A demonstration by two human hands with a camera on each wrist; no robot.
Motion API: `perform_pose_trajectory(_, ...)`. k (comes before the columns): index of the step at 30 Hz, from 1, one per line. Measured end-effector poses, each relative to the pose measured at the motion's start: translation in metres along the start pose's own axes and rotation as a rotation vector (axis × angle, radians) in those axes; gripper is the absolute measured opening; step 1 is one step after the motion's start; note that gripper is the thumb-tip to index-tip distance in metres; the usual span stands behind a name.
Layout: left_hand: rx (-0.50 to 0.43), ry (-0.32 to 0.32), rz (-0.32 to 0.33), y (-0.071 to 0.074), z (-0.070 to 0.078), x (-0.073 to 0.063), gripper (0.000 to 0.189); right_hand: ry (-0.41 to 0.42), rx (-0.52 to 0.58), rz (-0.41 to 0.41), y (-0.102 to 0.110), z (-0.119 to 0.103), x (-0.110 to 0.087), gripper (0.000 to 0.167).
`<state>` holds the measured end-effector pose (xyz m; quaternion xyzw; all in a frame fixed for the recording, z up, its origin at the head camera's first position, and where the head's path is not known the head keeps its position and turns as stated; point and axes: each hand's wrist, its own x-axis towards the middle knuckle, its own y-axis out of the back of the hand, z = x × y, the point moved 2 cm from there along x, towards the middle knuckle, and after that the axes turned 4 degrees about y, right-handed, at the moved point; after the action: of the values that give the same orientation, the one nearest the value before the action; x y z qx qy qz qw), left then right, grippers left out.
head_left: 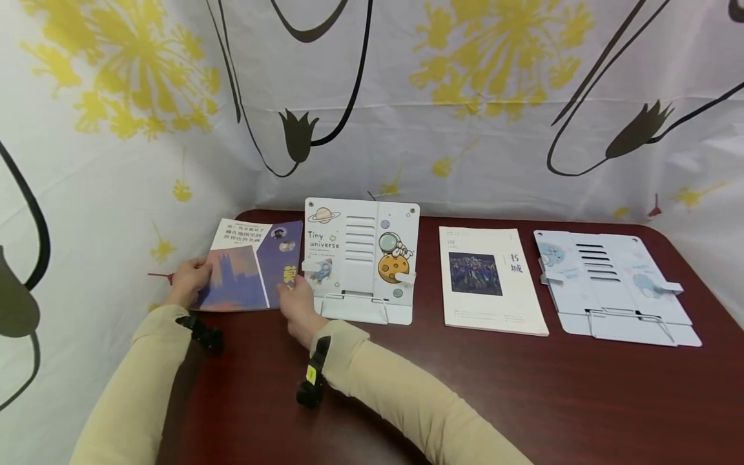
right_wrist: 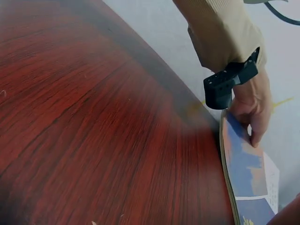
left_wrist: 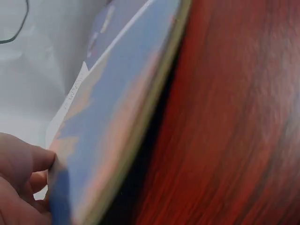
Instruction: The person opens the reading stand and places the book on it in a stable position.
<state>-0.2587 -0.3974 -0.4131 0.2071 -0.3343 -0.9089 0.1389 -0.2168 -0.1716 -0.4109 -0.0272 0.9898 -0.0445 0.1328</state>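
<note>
A purple and white paperback book (head_left: 235,274) with a blue-and-pink picture on its cover lies at the table's far left. My left hand (head_left: 190,282) grips its left edge, thumb on the cover. At the opposite edge, my right hand (head_left: 299,307) holds the book with the thumb on top; the fingers beneath are hidden. In the left wrist view, the book's near edge (left_wrist: 140,126) appears raised off the wood. Just right of the book lies a white book stand (head_left: 360,258) with "Tiny universe" and an astronaut printed on it.
A cream book (head_left: 482,310) with a dark picture lies right of the white stand. Farther right is a second, pale blue book stand (head_left: 616,287). The dark red wooden table (head_left: 523,394) meets patterned white cloth (head_left: 372,148) behind and at the left.
</note>
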Motion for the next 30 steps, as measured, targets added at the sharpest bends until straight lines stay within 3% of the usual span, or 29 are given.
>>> perform_pose_trajectory(3, -0.063, -0.014, 0.043, 0.0, -0.002, -0.003, 0.052, -0.004, -0.013, -0.014, -0.001, 0.001, 0.0, 0.051)
perform_pose_trajectory(8, -0.23, -0.042, 0.17, 0.002, -0.007, -0.017, 0.046, 0.011, -0.029, -0.02, -0.003, 0.003, 0.002, 0.046)
perform_pose_trajectory(12, -0.499, -0.067, 0.278, 0.007, -0.009, -0.031, 0.021, 0.023, -0.005, -0.025, -0.005, 0.0, 0.005, 0.045)
perform_pose_trajectory(15, -0.739, -0.106, 0.299, 0.012, -0.009, -0.041, 0.018, 0.033, 0.022, -0.023, -0.005, -0.005, 0.009, 0.05)
perform_pose_trajectory(20, -0.961, -0.172, 0.287, 0.022, -0.009, -0.058, 0.017, 0.044, 0.054, -0.043, -0.005, -0.013, 0.014, 0.05)
perform_pose_trajectory(26, -1.06, -0.293, 0.203, 0.03, -0.009, -0.071, 0.017, -0.009, 0.146, -0.11, 0.0, -0.017, 0.024, 0.05)
perform_pose_trajectory(30, -1.076, -0.369, 0.117, 0.034, -0.014, -0.076, 0.018, 0.021, 0.183, -0.151, 0.001, -0.023, 0.025, 0.038)
